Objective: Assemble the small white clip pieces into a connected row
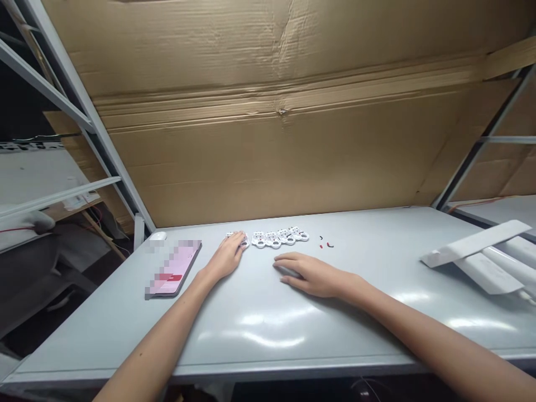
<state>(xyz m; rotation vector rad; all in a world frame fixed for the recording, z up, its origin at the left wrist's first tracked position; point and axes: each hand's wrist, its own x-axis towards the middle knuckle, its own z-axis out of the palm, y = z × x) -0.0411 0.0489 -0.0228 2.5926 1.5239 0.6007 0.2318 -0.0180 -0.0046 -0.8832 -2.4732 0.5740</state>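
A row of several small white flat parts with round holes [276, 238] lies on the grey table [268, 312], near its back edge. My left hand [228, 257] rests flat on the table, fingers stretched out, with the fingertips on the leftmost white part [245, 241]. My right hand [312, 274] lies palm down in front of the row, fingers pointing left and slightly apart. A pale flat thing shows under its fingers; I cannot make out what it is. Two tiny red and dark bits [325, 244] lie just right of the row.
A phone [173, 268] lies face up at the left, with a small white oval object [158, 236] behind it. White long cardboard boxes [481, 257] lie at the right. A large cardboard sheet [285, 123] stands behind the table. Metal shelf frames [71, 111] flank both sides.
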